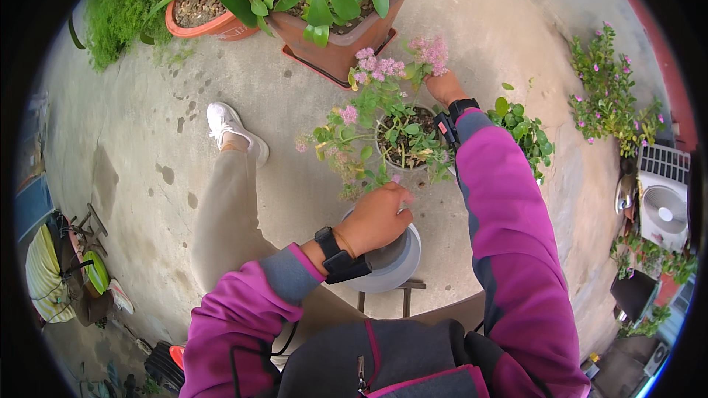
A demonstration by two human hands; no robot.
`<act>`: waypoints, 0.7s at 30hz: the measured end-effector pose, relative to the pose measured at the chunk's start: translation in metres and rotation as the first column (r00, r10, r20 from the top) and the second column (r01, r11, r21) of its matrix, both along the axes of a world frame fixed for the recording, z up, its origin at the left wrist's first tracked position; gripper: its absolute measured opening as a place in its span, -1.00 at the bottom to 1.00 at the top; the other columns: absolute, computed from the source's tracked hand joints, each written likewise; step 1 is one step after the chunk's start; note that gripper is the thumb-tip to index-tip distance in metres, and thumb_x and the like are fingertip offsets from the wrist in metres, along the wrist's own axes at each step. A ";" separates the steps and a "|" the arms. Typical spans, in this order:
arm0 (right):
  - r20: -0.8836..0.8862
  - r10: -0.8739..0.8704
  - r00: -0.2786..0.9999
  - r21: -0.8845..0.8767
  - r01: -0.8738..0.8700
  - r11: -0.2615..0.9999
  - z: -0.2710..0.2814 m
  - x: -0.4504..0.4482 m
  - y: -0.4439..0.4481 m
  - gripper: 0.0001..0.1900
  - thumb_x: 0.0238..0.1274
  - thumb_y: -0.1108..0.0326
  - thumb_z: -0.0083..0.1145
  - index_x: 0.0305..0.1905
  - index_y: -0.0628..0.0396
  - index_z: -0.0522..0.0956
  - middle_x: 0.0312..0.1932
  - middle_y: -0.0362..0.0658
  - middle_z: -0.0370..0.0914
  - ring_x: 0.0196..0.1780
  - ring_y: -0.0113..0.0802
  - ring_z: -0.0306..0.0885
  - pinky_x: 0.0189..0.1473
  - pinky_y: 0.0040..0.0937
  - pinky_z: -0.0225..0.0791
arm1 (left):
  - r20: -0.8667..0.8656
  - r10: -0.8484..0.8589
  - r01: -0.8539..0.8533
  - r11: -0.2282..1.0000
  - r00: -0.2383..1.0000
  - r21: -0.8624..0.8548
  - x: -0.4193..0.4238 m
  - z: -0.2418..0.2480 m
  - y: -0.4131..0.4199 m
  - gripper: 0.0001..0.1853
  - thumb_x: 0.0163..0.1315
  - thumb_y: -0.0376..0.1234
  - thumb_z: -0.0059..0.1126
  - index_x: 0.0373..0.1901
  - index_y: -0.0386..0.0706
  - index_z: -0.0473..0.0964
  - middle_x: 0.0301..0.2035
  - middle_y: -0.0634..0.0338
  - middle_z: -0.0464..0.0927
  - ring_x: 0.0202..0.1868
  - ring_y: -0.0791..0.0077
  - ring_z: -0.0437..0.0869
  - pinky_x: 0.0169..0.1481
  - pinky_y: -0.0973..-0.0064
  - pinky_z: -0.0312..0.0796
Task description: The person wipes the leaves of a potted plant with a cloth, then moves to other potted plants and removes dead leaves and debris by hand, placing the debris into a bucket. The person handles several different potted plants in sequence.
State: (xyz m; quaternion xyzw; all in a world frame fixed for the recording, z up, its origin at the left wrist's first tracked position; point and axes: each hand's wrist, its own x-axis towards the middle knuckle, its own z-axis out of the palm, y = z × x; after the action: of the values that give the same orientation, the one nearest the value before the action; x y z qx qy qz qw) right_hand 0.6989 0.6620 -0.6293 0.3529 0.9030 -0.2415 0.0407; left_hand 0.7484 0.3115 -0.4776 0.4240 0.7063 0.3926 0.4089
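Observation:
A white round pot (406, 167) with a pink-flowered leafy plant (381, 99) stands on the concrete before me. My right hand (444, 87) is at the plant's upper right, just below a pink flower cluster (430, 55); its fingertips are partly behind the blooms, so its hold is unclear. Nearer to me, my left hand (379, 215) is bent over a round grey bucket (409, 265), close to the plant's lower stems. Whether those fingers pinch anything is not clear. Both wrists wear black straps with small devices.
A square brown planter (354, 47) and an orange pot (221, 27) stand at the top. Small round-leaved greenery (520, 127) is right of my right wrist. My white shoe (238, 130) is at left. An air-conditioner unit (664, 199) stands at far right.

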 end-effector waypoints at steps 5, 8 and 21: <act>-0.033 0.014 0.999 -0.002 -0.014 1.000 0.000 0.003 0.001 -0.74 0.27 0.27 0.03 -0.20 0.21 0.67 -0.21 0.23 0.64 -0.10 0.18 0.60 -0.02 -0.02 0.45 | 0.061 0.024 -0.025 1.000 0.998 0.001 0.002 -0.004 0.000 -0.75 0.18 -0.40 0.16 -0.12 -0.29 0.58 -0.11 -0.11 0.60 -0.12 -0.03 0.65 0.01 0.24 0.50; -0.110 -0.029 0.994 0.087 0.039 0.995 0.001 0.003 -0.004 -0.81 0.24 0.36 0.08 -0.28 0.25 0.64 -0.32 0.19 0.65 -0.26 0.10 0.63 -0.17 -0.05 0.45 | 0.090 0.042 -0.041 0.999 0.995 -0.007 0.003 -0.008 -0.001 -0.76 0.16 -0.40 0.16 -0.17 -0.32 0.59 -0.15 -0.16 0.60 -0.14 -0.10 0.64 0.01 0.18 0.48; -0.317 -0.261 0.912 -0.823 -0.128 0.554 0.199 0.144 -0.103 -0.82 0.42 0.23 0.23 -0.24 0.11 0.59 -0.68 -0.38 0.34 -0.70 -0.67 0.21 -0.67 -0.62 0.06 | 0.023 0.156 -0.156 0.987 0.987 -0.032 -0.029 -0.009 0.003 -0.78 0.15 -0.32 0.20 -0.23 -0.25 0.62 -0.25 -0.07 0.63 -0.19 -0.03 0.65 -0.06 0.19 0.49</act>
State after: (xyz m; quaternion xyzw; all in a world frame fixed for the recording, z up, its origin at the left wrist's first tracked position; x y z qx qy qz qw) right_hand 0.8426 0.5593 -0.4305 0.2684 0.6550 -0.7064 0.0052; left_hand 0.7193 0.3140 -0.4870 0.3562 0.7380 0.4179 0.3922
